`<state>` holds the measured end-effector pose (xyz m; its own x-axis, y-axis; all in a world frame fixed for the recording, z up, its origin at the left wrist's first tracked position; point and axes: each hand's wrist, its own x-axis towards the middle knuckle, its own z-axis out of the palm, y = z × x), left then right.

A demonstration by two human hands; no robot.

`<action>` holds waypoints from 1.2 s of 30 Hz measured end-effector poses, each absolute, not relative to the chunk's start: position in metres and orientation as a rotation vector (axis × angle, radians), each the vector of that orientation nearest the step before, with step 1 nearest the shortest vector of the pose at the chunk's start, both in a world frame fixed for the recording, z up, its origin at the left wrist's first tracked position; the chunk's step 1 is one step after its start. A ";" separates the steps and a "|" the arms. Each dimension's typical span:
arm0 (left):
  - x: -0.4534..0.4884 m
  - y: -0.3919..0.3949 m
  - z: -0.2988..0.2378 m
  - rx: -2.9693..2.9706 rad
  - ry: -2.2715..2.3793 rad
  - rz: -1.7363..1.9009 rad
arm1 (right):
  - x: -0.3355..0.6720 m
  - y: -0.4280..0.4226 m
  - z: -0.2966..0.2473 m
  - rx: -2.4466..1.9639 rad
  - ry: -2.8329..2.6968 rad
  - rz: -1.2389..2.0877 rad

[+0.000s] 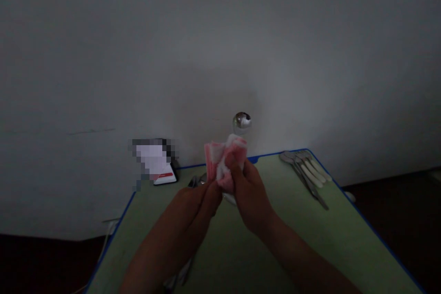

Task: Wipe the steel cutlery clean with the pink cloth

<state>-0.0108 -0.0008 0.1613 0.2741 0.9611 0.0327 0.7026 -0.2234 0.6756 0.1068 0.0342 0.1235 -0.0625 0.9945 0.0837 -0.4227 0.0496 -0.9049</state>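
Two closed grips, left hand [198, 200] and right hand [250, 190], on pink cloth [222, 161] round upright spoon [241, 123] | best: hold firm, draw cloth evenly toward bowl

A plain pale wall [220, 32] is rising behind the surface [310, 239], a green top edged in blue. Dark floor [396, 202] is showing on either side of the surface, and dim light (greyish, uneven) is falling above it.
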 end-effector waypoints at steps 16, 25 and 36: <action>-0.029 -0.013 0.162 2.032 1.171 0.569 | 0.111 0.032 0.131 -0.775 -0.875 1.466; -0.019 -0.010 0.158 2.145 1.225 0.451 | 0.108 0.027 0.133 -0.733 -0.736 1.571; -0.021 -0.004 0.155 2.183 1.302 0.480 | 0.105 0.028 0.128 -0.640 -0.761 1.581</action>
<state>-0.0211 -0.0037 0.1552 0.4674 0.8837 0.0247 0.6882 -0.3812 0.6172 0.1053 0.0276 0.1279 -0.1406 0.9900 0.0153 -0.6290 -0.0774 -0.7735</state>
